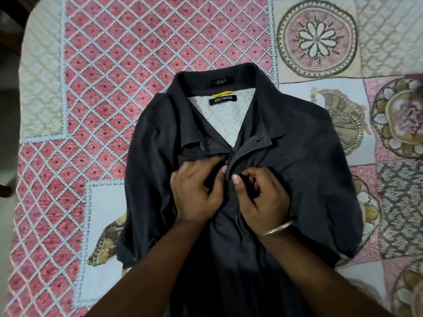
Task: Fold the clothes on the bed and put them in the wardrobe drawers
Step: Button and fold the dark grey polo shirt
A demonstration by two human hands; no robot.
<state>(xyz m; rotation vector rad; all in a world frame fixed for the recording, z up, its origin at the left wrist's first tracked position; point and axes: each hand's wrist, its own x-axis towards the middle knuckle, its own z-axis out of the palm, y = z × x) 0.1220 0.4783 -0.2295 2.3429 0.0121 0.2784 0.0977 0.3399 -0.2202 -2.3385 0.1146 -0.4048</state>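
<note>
A dark grey collared shirt (297, 170) lies front up on the bed, collar toward the far side, with a white patterned inner yoke and a black "HOLLYWOOD" label showing. My left hand (196, 191) pinches the left edge of the button placket just below the collar. My right hand (261, 197), with a metal bangle on its wrist, pinches the right edge of the placket close beside it. Both hands meet at the shirt's chest. My forearms hide the shirt's lower part.
The bed is covered by a patchwork bedspread (114, 88) with pink diamond panels and cream floral medallions. Its left edge (23, 110) drops to a dark floor with a piece of dark wooden furniture (9, 21) at the upper left.
</note>
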